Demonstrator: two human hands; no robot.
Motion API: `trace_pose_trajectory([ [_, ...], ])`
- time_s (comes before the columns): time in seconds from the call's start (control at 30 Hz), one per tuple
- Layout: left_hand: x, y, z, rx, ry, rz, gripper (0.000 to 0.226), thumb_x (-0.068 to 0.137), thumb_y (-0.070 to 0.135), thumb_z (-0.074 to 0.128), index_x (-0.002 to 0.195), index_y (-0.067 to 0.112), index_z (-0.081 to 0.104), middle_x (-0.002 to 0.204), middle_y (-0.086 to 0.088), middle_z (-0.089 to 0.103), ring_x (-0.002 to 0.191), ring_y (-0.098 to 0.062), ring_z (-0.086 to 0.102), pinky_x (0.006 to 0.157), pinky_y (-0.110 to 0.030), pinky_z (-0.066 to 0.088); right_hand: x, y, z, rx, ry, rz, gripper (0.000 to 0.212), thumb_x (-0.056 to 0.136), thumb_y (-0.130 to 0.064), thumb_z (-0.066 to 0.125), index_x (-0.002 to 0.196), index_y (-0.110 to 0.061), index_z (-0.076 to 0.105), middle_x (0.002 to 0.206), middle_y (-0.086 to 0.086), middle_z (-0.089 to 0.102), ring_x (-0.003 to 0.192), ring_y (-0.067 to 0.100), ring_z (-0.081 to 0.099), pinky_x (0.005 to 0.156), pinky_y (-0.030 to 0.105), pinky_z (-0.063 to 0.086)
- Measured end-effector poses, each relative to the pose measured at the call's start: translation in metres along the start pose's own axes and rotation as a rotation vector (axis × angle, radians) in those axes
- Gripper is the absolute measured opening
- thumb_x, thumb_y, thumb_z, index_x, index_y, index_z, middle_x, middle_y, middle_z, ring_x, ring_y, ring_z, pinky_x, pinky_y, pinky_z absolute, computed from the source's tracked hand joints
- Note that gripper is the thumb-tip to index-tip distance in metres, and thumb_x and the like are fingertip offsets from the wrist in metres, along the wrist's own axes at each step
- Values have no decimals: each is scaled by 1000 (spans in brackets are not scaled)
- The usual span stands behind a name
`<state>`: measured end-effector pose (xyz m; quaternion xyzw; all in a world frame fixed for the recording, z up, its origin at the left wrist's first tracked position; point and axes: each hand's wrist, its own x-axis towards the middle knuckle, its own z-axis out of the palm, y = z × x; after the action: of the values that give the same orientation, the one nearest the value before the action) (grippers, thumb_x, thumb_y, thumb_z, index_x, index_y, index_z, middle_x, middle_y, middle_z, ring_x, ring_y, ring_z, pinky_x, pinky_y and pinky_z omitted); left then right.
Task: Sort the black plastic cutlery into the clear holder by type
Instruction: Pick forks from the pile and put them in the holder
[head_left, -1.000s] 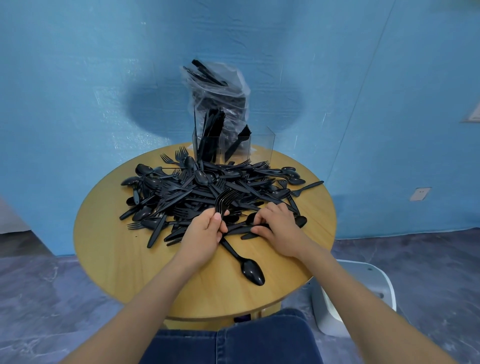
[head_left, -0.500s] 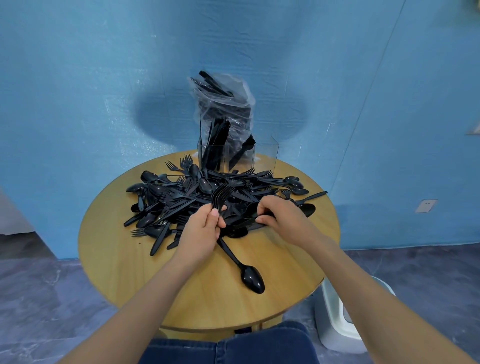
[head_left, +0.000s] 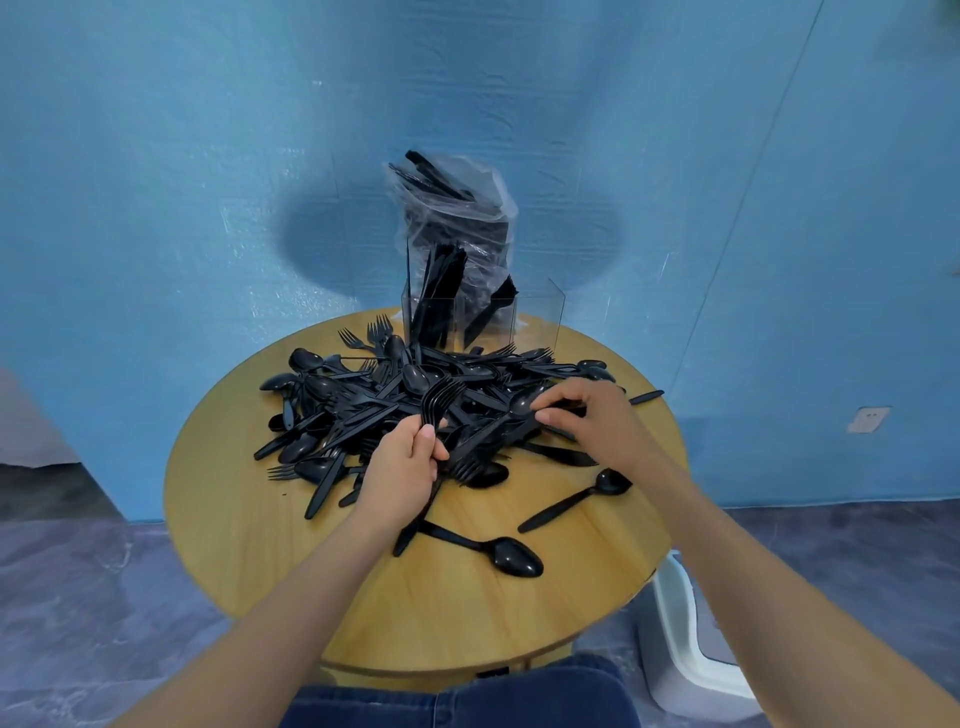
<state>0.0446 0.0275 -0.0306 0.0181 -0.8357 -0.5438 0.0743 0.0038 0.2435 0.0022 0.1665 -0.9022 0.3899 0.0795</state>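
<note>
Left hand (head_left: 402, 465) clenched round a fork bundle (head_left: 439, 402), tines up, gathering one type; right hand (head_left: 587, 415) pinching another piece from the cutlery pile (head_left: 363, 410), probably a fork.

round wooden table (head_left: 291, 545), blue wall (head_left: 208, 156), white bin (head_left: 691, 654), wall socket (head_left: 867, 420)

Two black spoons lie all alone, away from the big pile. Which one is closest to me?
The black plastic spoon near the table's front edge, bowl pointing right. The other loose spoon lies farther back, toward the right.
</note>
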Motion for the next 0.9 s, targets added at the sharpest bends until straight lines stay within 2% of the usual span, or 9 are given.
trace_pose_trajectory([
  [0.23, 4, 0, 4, 21, -12, -9, 34, 103, 20, 30, 100, 2, 59, 66, 0, 51, 55, -13, 42, 57, -29, 36, 15, -25, -25, -149, -47, -106, 9, 90, -17, 62, 93, -17, 71, 88, -13, 62, 78, -2, 54, 69, 7, 38],
  [0.27, 5, 2, 4, 26, -3, -3, 35, 103, 20, 30, 99, 2, 59, 63, 0, 50, 54, -12, 41, 55, -28, 35, 16, -29, -26, -175, -60, -126, 10, 90, -16, 62, 93, -15, 71, 89, -10, 64, 80, 2, 55, 71, 8, 39],
  [0.37, 7, 8, 0, 17, 19, 20, 34, 103, 21, 30, 95, 3, 58, 64, -1, 49, 54, -13, 41, 53, -26, 34, 20, -36, -31, -211, -41, -139, 10, 89, -15, 63, 91, -9, 72, 92, -1, 68, 86, 13, 59, 79, 24, 45],
  [0.43, 11, 11, -4, 17, 32, 34, 34, 103, 21, 30, 94, 3, 58, 66, -2, 50, 56, -13, 41, 56, -29, 36, 24, -36, -37, -250, -45, -95, 9, 88, -16, 64, 87, -11, 71, 86, -2, 67, 84, 14, 60, 77, 28, 46],
  [0.53, 17, 16, -9, -2, 46, 45, 34, 103, 20, 30, 102, 2, 58, 71, -3, 53, 58, -14, 43, 61, -34, 38, 28, -35, -44, -281, -57, -3, 9, 88, -17, 64, 86, -14, 72, 81, -5, 64, 79, 11, 58, 71, 22, 41],
  [0.67, 20, 21, -12, -54, 62, 51, 33, 103, 19, 30, 103, 2, 58, 74, -6, 53, 60, -14, 42, 61, -33, 39, 29, -36, -52, -252, 40, 68, 11, 88, -14, 63, 87, -10, 73, 87, 0, 67, 83, 12, 57, 73, 20, 37],
  [0.77, 20, 25, -13, -163, 82, 31, 30, 103, 17, 30, 97, 6, 57, 72, -1, 50, 58, -11, 41, 54, -21, 40, 28, -40, -53, -137, 180, 127, 9, 89, -16, 63, 88, -13, 72, 86, -3, 66, 83, 11, 57, 74, 21, 38],
  [0.83, 20, 28, -12, -247, 103, 23, 27, 103, 16, 31, 98, 8, 57, 72, 1, 49, 59, -8, 43, 53, -14, 42, 25, -47, -46, 76, 281, 183, 8, 88, -17, 64, 86, -15, 71, 84, -4, 66, 80, 10, 58, 74, 24, 43],
  [0.9, 21, 31, -11, -380, 103, 9, 26, 103, 15, 32, 104, 10, 58, 74, 1, 48, 62, -7, 45, 58, -15, 46, 22, -57, -31, 302, 327, 269, 10, 89, -17, 64, 81, -15, 69, 78, -4, 65, 73, 10, 56, 71, 27, 47],
])
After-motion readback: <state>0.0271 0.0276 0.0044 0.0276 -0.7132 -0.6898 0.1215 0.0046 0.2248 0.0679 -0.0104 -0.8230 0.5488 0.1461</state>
